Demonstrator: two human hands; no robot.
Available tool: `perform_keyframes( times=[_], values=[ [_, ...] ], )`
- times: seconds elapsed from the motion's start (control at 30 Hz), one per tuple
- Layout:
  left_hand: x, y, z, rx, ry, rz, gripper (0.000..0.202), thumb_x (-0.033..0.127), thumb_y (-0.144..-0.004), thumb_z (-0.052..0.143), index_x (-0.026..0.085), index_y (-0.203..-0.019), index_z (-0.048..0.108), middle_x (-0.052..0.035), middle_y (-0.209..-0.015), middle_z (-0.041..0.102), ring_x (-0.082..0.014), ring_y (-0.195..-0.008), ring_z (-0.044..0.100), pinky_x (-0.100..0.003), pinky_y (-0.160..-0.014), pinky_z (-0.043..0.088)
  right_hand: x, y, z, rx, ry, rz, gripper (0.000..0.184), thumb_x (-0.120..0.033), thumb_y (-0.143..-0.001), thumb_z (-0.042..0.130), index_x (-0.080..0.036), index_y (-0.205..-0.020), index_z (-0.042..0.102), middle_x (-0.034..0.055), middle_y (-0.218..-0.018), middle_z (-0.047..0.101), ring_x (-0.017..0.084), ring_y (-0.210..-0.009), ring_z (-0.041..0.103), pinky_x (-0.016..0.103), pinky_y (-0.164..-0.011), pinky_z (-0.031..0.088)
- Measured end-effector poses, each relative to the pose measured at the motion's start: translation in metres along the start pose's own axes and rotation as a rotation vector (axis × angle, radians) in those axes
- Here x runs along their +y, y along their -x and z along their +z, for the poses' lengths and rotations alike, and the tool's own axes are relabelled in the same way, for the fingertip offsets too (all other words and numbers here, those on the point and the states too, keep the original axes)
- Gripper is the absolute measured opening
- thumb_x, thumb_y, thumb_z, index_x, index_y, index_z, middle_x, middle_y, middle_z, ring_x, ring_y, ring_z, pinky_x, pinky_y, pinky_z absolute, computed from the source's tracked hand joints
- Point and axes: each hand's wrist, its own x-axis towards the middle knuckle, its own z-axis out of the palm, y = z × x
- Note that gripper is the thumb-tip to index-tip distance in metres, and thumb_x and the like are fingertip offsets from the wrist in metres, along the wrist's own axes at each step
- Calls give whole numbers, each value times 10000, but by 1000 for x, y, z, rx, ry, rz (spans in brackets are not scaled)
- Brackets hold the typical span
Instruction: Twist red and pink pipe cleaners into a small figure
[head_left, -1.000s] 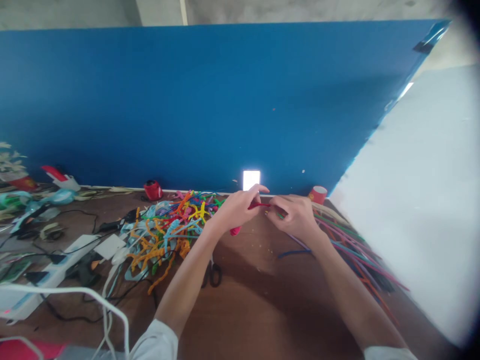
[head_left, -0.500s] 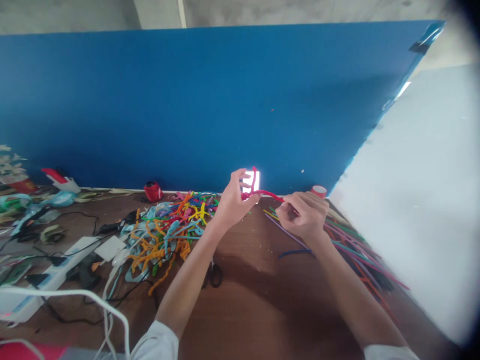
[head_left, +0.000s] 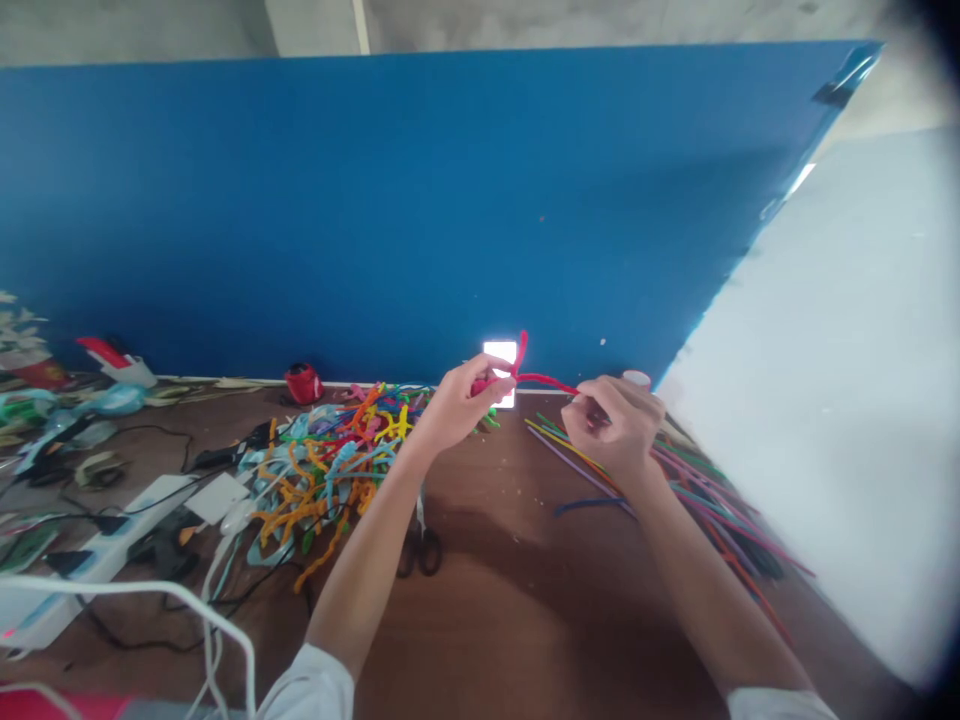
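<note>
A red pipe cleaner [head_left: 546, 380] stretches between my two hands above the table. My left hand [head_left: 459, 400] pinches it between thumb and fingers, and a short red end sticks up past the fingertips. The other part of it runs sideways into my right hand [head_left: 611, 425], whose fingers are curled closed around it. Behind the left fingertips a bright white lit panel [head_left: 500, 350] stands against the blue board. How the red strands join inside the left pinch is hidden by the fingers.
Left of my hands lies a heap of bent, colourful pipe cleaners [head_left: 322, 470]. Straight pipe cleaners [head_left: 720, 510] lie under and beyond my right forearm. Black-handled scissors [head_left: 421, 550] rest beside my left forearm. A white power strip [head_left: 97, 560] with cables, a red object [head_left: 303, 383] and a blue board [head_left: 450, 200] surround the table.
My left fingers have closed from a spread grasp to a pinch and shifted slightly left. The upright red end now leans right. My right hand has moved slightly right, still gripping.
</note>
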Motion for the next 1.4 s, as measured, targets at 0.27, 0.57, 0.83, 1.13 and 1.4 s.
perform_keyframes(
  times=[0.27, 0.57, 0.83, 1.13, 1.4],
  values=[
    [5, 1, -7, 100, -16, 26, 269, 424, -901, 581, 186, -998, 658, 8, -755, 591, -89, -608, 470, -220, -543, 358, 0, -1, 4, -206, -8, 219, 151, -164, -852, 519, -196, -884, 664, -10, -625, 642, 125, -524, 544, 258, -549, 380],
    [1, 0, -6, 80, -40, 37, 239, 398, -860, 632, 185, -960, 675, 1, -756, 612, -98, -619, 484, -230, -551, 364, -9, -8, 2, -438, -206, 285, 231, -272, -959, 495, -180, -1093, 659, 51, -854, 736, 159, -684, 644, 269, -633, 428],
    [7, 2, -2, 91, 77, 22, 263, 357, -813, 689, 189, -985, 583, -4, -805, 620, -97, -669, 543, -215, -601, 441, -14, 4, 14, -488, -186, 143, 203, -263, -988, 479, -195, -1040, 663, 55, -885, 752, 170, -740, 679, 266, -646, 417],
    [4, -2, 3, 117, 358, 18, 306, 402, -794, 728, 154, -949, 637, -8, -782, 638, -81, -637, 539, -208, -603, 451, -22, 7, 17, -480, -150, 68, 206, -257, -977, 491, -170, -994, 677, 63, -807, 747, 161, -655, 659, 257, -604, 395],
    [-3, -4, 6, 115, 168, 37, 309, 436, -891, 598, 159, -1002, 678, -57, -899, 679, -135, -781, 592, -231, -666, 458, -23, 10, 20, -565, -135, 79, 242, -263, -984, 463, -176, -991, 688, 65, -815, 758, 159, -636, 652, 266, -589, 370]
  ],
)
